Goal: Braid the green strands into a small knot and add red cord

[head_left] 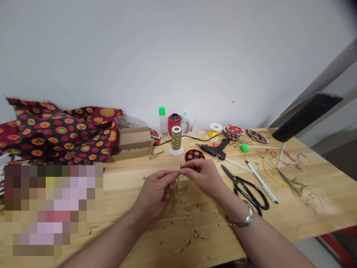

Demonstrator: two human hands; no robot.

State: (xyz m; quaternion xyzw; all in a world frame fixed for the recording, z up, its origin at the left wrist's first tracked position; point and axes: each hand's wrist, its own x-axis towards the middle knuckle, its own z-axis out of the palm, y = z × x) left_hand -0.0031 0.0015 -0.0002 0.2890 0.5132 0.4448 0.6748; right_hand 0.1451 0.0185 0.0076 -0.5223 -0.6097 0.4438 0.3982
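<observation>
Above the middle of the table, my left hand (157, 191) and my right hand (205, 176) meet at their fingertips. Both are closed in a pinch on a thin olive-brown thread (177, 186), whose loose ends hang below the fingers. The exact pinch point is partly hidden by the thumbs. Just beyond them lies a round patterned fabric piece (194, 155), dark with red and orange flowers. A spool of olive thread (176, 139) stands upright behind it to the left. Black-handled scissors (245, 186) rest beside my right wrist, partly under the forearm.
At left is a heap of patterned fabric (64, 130) beside a cardboard box (135, 141). A black glue gun (216, 149) lies behind the scissors, with a white pen (262, 180) to their right. Loose cords (294, 182) lie farther right. Dark scraps (192, 238) dot the table's front.
</observation>
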